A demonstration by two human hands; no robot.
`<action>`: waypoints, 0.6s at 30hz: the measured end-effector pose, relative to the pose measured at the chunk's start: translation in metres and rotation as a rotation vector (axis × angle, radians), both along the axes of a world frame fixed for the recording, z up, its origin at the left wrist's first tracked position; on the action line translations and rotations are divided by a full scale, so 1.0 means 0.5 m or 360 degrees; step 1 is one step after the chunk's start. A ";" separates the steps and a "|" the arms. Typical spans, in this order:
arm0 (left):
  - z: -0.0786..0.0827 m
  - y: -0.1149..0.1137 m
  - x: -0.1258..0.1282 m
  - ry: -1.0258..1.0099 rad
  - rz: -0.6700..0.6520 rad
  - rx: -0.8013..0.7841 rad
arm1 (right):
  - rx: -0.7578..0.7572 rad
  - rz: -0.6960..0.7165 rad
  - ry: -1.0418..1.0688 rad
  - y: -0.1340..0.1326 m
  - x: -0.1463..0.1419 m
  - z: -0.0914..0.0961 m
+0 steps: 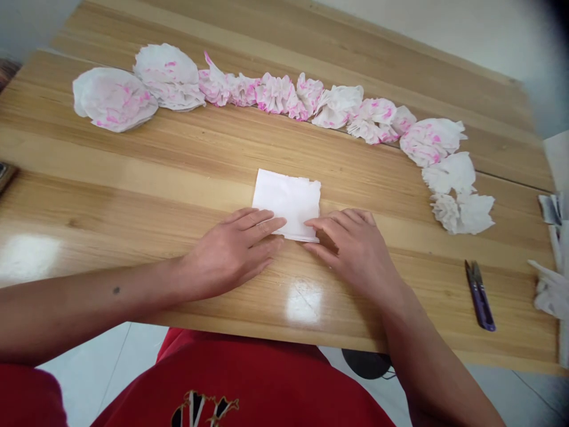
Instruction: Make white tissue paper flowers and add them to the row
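Observation:
A squarish stack of white tissue paper [288, 198] lies flat on the table in front of me, its right and top edges slightly ragged. My left hand [235, 252] rests at its lower left, fingers stretched out and tips on the paper. At the lower right corner, my right hand [353, 246] pinches the edge between thumb and index finger, the thumb below and the finger on top. Beyond the hands, several ruffled tissue paper flowers [275, 93] with pink-tinted edges form a curved row; the ones at its right end look mostly white.
Purple-handled thread snips [480, 296] lie on the wooden table [178, 160] to the right. Crumpled white tissue scraps [551, 290] sit at the far right edge. A dark object [5, 173] shows at the left edge.

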State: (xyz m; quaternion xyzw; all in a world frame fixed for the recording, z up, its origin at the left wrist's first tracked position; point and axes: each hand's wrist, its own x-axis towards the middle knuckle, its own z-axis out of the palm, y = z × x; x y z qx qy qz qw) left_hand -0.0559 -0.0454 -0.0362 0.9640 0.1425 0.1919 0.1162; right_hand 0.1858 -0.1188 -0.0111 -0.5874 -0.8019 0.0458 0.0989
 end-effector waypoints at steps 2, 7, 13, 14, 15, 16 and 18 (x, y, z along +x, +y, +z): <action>-0.002 0.002 0.000 0.0004 -0.0007 -0.0022 | 0.0007 0.0013 0.0005 0.000 -0.003 0.000; -0.005 0.006 0.001 0.0023 -0.0043 -0.0080 | 0.0017 0.0014 0.0020 0.001 -0.007 0.000; -0.002 0.006 0.003 -0.0008 -0.0053 -0.0094 | -0.0029 0.0030 0.0019 0.002 -0.006 0.002; -0.002 0.006 0.003 -0.0016 -0.0052 -0.0093 | -0.0035 0.0036 0.0014 0.002 -0.006 0.003; -0.002 0.007 0.003 -0.0023 -0.0050 -0.0092 | -0.0040 0.0039 0.0010 0.002 -0.006 0.004; -0.001 0.007 0.003 -0.0027 -0.0046 -0.0093 | -0.0045 0.0041 0.0007 0.002 -0.006 0.004; 0.000 0.009 0.003 -0.0022 -0.0039 -0.0103 | -0.0050 0.0036 0.0007 0.002 -0.007 0.005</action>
